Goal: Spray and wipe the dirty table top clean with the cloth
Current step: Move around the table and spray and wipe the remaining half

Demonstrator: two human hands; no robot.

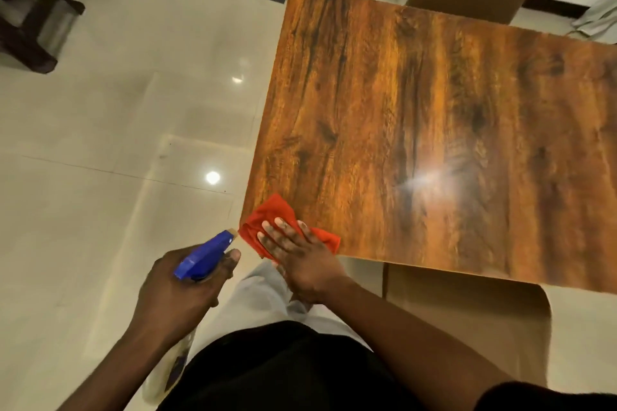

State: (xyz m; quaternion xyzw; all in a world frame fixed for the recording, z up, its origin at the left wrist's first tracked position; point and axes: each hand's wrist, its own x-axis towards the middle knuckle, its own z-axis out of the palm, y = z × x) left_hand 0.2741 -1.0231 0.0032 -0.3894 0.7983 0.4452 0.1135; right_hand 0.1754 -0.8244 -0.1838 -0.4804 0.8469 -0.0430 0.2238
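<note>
While the left hand (182, 287) wraps its grip around the blue-headed plastic spray bottle (204, 256), the right hand (293, 252) just beyond presses flat the crumpled red cloth (267, 223) on the glossy wood-grain worktop (434, 130) corner, where an outward stroke could drag it overboard.

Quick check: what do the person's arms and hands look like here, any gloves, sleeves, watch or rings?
Both hands are bare: no gloves on the left hand or the right hand, and no rings or watch show. Both forearms are uncovered from wrist upward. A dark sleeve edge shows only high on the right arm, at the frame's lower right corner. No markings or bands are visible on either arm.
</note>
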